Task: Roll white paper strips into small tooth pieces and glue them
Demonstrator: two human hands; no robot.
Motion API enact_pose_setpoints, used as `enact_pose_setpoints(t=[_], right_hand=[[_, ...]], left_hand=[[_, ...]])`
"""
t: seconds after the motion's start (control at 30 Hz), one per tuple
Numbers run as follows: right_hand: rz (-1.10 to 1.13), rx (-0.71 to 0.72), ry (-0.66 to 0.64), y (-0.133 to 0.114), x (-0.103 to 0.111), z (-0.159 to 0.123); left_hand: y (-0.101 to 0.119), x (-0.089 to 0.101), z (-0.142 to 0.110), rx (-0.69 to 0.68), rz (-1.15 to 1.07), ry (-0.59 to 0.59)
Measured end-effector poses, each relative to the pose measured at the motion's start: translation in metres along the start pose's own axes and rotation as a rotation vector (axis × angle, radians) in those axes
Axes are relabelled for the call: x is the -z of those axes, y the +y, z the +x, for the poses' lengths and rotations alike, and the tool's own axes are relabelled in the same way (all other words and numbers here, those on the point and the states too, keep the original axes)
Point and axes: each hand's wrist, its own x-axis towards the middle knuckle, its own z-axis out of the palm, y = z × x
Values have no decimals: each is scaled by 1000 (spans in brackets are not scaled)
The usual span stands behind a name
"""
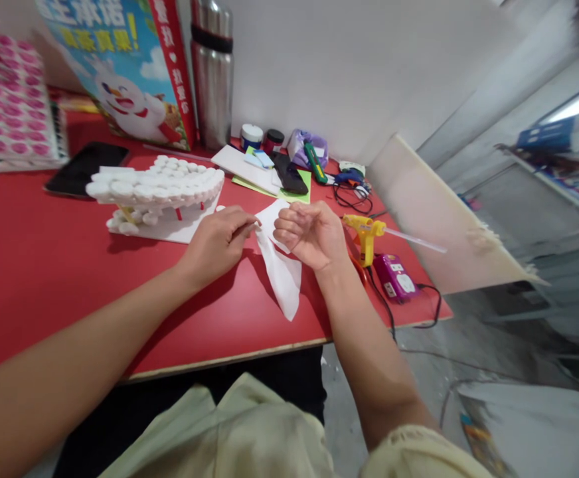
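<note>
My left hand (220, 242) and my right hand (310, 232) both pinch the top of a white sheet of paper (280, 269) above the red table (45, 265). The sheet hangs down toward the table's front edge, folded or creased along its length. Left of my left hand stands a white model (157, 192) built of small round white pieces on thin legs, resting on a white base. Right of my right hand lies a yellow glue gun (366, 234) with a clear stick poking out.
A purple power strip (395, 275) with a black cable lies at the right edge. A black phone (86, 168), steel flask (212, 73), colourful box (120, 66), paint jars (261, 137), a green cutter (315, 163) and papers line the back.
</note>
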Motion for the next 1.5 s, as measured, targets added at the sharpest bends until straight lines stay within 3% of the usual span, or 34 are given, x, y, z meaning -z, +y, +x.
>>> enact_pose_setpoints(t=[0.27, 1.03, 1.3, 1.5], right_hand=[[-101, 7, -57, -2, -6, -5], [-3, 50, -143, -2, 1, -3], [-167, 114, -2, 0, 0, -1], [-167, 159, -48, 1, 0, 0]], left_hand=[[2, 0, 0, 6, -11, 3], [1, 0, 1, -4, -21, 10], [2, 1, 1, 7, -17, -4], [1, 1, 1, 2, -25, -6]])
